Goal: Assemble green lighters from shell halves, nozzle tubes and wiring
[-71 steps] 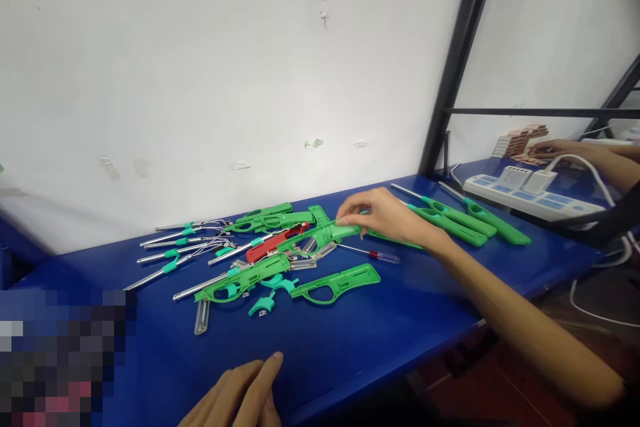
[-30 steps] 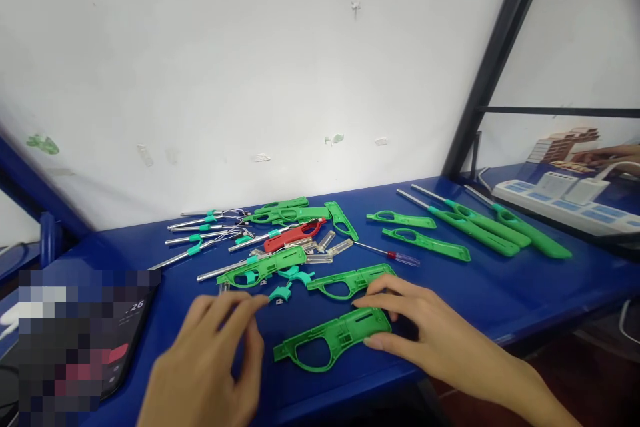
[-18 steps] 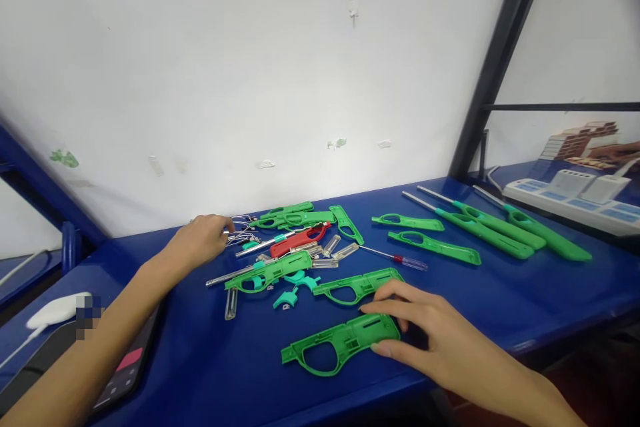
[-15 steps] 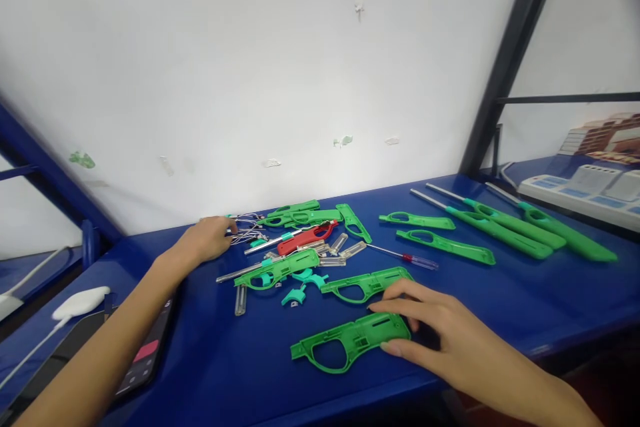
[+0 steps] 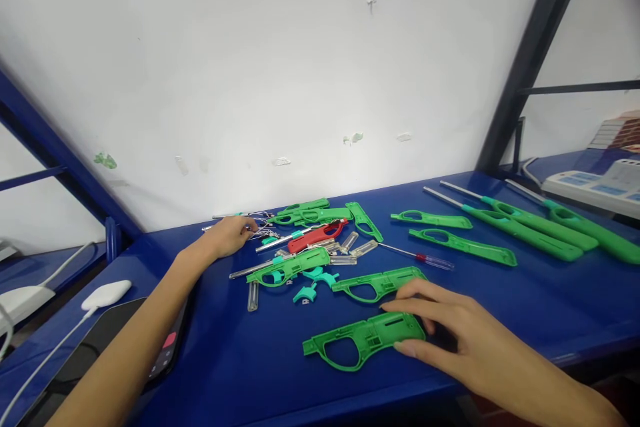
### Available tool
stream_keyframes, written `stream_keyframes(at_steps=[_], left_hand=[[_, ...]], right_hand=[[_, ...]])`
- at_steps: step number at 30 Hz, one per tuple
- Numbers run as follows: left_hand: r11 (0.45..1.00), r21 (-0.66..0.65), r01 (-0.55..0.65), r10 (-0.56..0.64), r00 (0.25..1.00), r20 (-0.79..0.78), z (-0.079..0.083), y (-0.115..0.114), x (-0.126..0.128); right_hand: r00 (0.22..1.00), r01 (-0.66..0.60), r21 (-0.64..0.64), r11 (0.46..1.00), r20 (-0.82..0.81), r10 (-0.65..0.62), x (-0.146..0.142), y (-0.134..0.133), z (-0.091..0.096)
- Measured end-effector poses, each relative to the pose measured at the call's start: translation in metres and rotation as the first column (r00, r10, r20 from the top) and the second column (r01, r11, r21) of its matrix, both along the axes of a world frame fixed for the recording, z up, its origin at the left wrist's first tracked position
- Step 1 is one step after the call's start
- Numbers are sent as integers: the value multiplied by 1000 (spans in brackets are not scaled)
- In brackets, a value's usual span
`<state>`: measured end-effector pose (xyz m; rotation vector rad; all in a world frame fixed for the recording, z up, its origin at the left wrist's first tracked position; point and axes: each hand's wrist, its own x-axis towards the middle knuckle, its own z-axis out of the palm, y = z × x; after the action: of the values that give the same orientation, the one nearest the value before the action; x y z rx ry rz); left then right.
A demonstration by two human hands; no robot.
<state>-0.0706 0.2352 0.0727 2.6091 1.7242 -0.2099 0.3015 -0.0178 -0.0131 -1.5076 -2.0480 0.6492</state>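
My right hand [image 5: 450, 330] holds the rear end of a green lighter half-shell [image 5: 385, 330] between thumb and fingers; the shell lies on the blue table with its hollow inside up. Just behind it is another green half-shell [image 5: 370, 285], close to my fingertips. My left hand [image 5: 233, 235] is at the far left of the parts, its fingers bent together over thin white wires [image 5: 266, 232] and metal tubes [image 5: 220, 216]. What those fingers pinch, if anything, is hidden. Nearby are a red lighter shell [image 5: 313, 238] and a green half-shell with a metal tube [image 5: 295, 267].
Clear plastic tanks [image 5: 253, 295] and teal triggers [image 5: 306, 292] are scattered mid-table. A screwdriver [image 5: 434, 261] lies to their right, by loose green shell halves [image 5: 463, 247]. Long-tubed green lighters [image 5: 520, 233] rest at far right. A phone [image 5: 165, 353] is under my left forearm, near a white charger [image 5: 107, 294].
The view has swung a little to the left, so everything sits further right. My left hand has shifted slightly among the wires. My right hand keeps its hold on the green half-shell.
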Motion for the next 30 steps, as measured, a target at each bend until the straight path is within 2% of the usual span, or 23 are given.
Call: stream_keyframes(at_steps=[5,8,12,15,18,23,26,30], left_hand=[[999,51,-8,8,1000,-9,2,-3,-1],[993,107,-56,59,998,-29,4,-9,-10],[988,114,-108,115,992,-54,7,-16,-25],[990,117,-80,84,996,-27,8,-22,-25],[991,132,22,-25,999,23,8,-28,-7],[969,150,197,-206,977,49,2,-32,41],[961,141,238,-243,970,21,-1,-28,61],[960,132,248,-249,968,-15,-5,-21,72]], right_hand=[[1000,4,-13,1000,-11,-4,-1,-2,2],[1000,6,-22,1000,-19,-6,-1,-3,4],[1000,7,-18,1000,-23,-7,-3,-3,6],[1000,5,-17,1000,-18,-5,-3,-2,7],[1000,-1,-4,1000,-10,0,-3,-2,7],[1000,-9,-2,1000,-11,9,-3,-4,7],[1000,-12,4,1000,-10,12,-3,-4,6],[1000,-6,7,1000,9,6,-3,-3,8]])
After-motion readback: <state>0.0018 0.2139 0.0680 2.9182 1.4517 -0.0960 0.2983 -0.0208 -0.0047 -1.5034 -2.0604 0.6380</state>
